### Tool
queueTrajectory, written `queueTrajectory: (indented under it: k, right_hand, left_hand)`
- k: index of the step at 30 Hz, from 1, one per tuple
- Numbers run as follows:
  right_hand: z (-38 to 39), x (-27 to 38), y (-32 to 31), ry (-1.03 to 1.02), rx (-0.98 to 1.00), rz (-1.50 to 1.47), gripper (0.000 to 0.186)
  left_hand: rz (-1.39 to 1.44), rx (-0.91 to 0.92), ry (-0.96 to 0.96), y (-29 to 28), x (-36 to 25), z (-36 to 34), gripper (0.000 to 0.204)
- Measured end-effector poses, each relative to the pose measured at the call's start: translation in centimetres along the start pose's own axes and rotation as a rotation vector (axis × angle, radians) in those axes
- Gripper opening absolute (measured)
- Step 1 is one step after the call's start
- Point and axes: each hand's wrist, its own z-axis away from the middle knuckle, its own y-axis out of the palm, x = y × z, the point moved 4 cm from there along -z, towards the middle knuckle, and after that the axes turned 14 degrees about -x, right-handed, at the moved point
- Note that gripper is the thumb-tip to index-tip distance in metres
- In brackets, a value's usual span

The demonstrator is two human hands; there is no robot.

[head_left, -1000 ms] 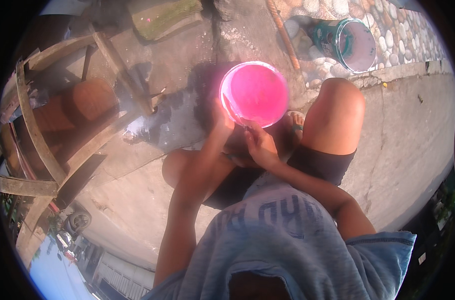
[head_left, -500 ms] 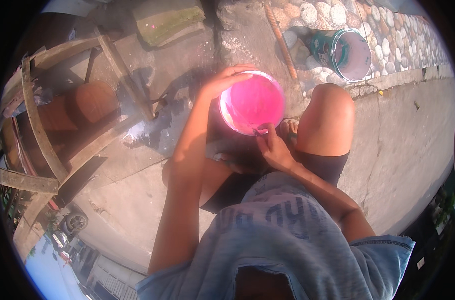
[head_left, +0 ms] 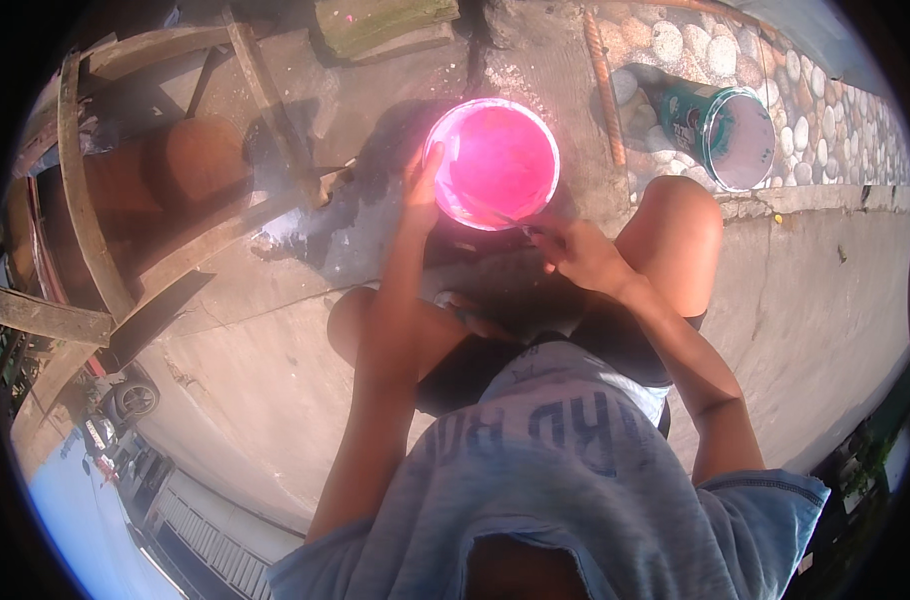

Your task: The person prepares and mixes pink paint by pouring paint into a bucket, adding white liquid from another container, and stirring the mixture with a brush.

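pink bucket (head_left: 505, 150): being steadied ahead of knees (head_left: 683, 215). with left hand (head_left: 422, 182), reaching forward, touching its left wall, finger closure unclear; with right hand (head_left: 580, 255), angling inward, gripping thin dark tool (head_left: 526, 229) at near rim.

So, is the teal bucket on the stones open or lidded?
Open: no lid covers the teal bucket; its pale inside, smeared with teal, shows through the mouth.

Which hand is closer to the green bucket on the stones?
The right hand. In the picture it is below and left of the green bucket, by the pink bucket; the left hand is farther away, on the pink bucket's left side.
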Motion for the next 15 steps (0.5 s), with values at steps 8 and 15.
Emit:
queueTrajectory:
  k: [8, 15]
  right_hand:
    - [-4.5, 3.5, -3.6, 0.062, 0.348, 0.265, 0.030]
    - [-5.4, 3.0, -0.9, -0.361, 0.330, 0.294, 0.028]
  left_hand:
    - [0.182, -0.003, -0.180, 0.0, 1.8, -1.4, 0.068]
    - [0.234, -0.077, -0.265, 0.1, 1.9, -1.7, 0.065]
